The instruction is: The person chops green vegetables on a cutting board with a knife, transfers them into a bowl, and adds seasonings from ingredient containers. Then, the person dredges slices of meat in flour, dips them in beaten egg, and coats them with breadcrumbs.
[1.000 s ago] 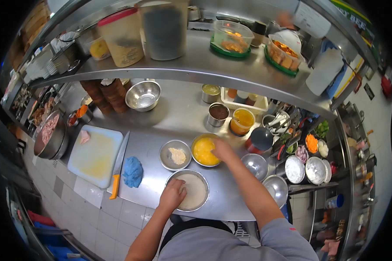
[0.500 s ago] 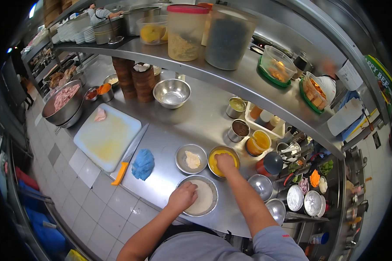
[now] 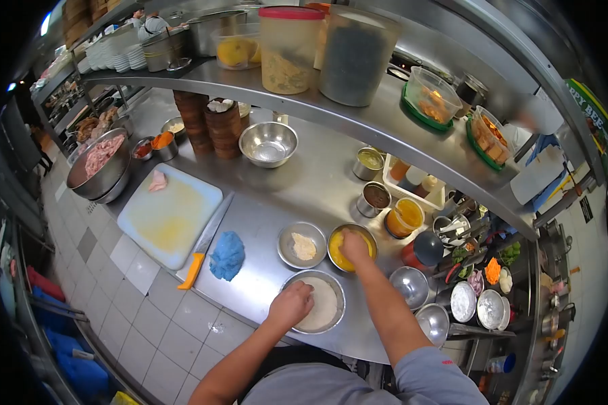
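Note:
My right hand (image 3: 356,245) reaches down into a steel bowl of yellow liquid (image 3: 339,260), which looks like beaten egg. Its fingers point downward, bunched together, and the tips are hidden, so I cannot see what they hold. Over the left side of a larger steel bowl of pale crumbs (image 3: 326,305) is my left hand (image 3: 292,303), loosely curled with nothing visible in it. Just left of the yellow bowl stands another steel bowl (image 3: 287,253) holding a small heap of light yellow powder (image 3: 304,247).
A crumpled blue cloth (image 3: 227,255), an orange-handled knife (image 3: 206,239) and a white cutting board (image 3: 172,226) lie to the left. Sauce containers (image 3: 404,217) and steel bowls (image 3: 409,287) stand to the right. A steel shelf (image 3: 304,99) overhangs the counter's back.
The view has shifted slightly, so the counter appears a little further right. My right hand has turned slightly within the yellow bowl; my left hand stays over the crumbs.

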`<action>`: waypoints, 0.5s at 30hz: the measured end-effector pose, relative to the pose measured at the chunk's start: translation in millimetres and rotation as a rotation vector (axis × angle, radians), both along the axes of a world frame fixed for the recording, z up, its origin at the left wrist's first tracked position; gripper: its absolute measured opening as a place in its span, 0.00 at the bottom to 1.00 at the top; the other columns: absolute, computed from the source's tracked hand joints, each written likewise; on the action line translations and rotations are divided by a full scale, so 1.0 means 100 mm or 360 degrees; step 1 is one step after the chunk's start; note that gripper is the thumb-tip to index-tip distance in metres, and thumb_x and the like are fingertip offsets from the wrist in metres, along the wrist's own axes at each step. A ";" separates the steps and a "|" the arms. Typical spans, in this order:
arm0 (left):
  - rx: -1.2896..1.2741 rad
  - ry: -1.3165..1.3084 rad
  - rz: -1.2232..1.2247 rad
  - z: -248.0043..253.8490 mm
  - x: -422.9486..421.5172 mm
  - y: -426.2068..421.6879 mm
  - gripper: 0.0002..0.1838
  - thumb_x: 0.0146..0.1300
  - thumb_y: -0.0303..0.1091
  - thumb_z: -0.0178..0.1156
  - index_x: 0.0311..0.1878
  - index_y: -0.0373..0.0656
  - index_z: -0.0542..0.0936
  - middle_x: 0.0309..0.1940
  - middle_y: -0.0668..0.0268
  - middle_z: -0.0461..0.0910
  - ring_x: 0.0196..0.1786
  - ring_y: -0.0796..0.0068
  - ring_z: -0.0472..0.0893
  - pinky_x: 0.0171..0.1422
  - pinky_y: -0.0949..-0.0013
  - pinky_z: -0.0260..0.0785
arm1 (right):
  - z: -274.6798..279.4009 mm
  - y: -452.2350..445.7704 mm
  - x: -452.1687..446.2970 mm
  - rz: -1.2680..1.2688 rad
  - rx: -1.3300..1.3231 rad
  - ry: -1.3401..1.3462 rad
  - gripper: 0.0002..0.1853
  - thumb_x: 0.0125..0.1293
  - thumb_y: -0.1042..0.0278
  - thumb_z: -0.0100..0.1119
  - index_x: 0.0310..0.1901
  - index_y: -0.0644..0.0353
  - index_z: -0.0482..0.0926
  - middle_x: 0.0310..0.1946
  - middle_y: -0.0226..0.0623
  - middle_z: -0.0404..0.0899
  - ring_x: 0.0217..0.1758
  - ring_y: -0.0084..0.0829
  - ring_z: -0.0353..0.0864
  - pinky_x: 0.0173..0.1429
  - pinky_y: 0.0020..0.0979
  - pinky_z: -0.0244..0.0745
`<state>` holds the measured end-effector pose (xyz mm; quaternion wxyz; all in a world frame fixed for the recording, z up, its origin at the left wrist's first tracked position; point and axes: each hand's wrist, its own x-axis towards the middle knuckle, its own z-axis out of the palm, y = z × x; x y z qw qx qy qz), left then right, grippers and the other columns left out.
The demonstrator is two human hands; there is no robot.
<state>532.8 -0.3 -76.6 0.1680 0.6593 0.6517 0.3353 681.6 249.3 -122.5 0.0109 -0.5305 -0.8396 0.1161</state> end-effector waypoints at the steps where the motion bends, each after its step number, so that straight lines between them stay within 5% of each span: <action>1: -0.0004 0.0002 0.0011 0.00 0.00 0.00 0.10 0.59 0.34 0.59 0.43 0.42 0.81 0.38 0.58 0.79 0.43 0.56 0.81 0.48 0.56 0.76 | -0.01 -0.02 -0.02 0.0011 -0.0004 0.0002 0.14 0.61 0.67 0.55 0.49 0.59 0.78 0.42 0.49 0.83 0.48 0.50 0.83 0.53 0.48 0.77; 9: -0.0052 0.0034 -0.0032 -0.02 0.01 -0.03 0.11 0.60 0.35 0.61 0.44 0.42 0.81 0.39 0.58 0.78 0.44 0.55 0.81 0.50 0.58 0.75 | -0.03 -0.11 -0.14 -0.0074 -0.0125 -0.0059 0.22 0.60 0.72 0.54 0.58 0.55 0.73 0.43 0.50 0.84 0.47 0.49 0.84 0.50 0.48 0.78; 15: -0.0027 0.0106 -0.0010 -0.04 0.02 -0.03 0.11 0.58 0.35 0.61 0.43 0.43 0.81 0.37 0.57 0.78 0.43 0.56 0.81 0.50 0.58 0.75 | 0.10 0.05 0.01 0.0091 -0.0196 0.0118 0.23 0.49 0.71 0.65 0.51 0.56 0.77 0.43 0.50 0.83 0.51 0.49 0.81 0.55 0.47 0.74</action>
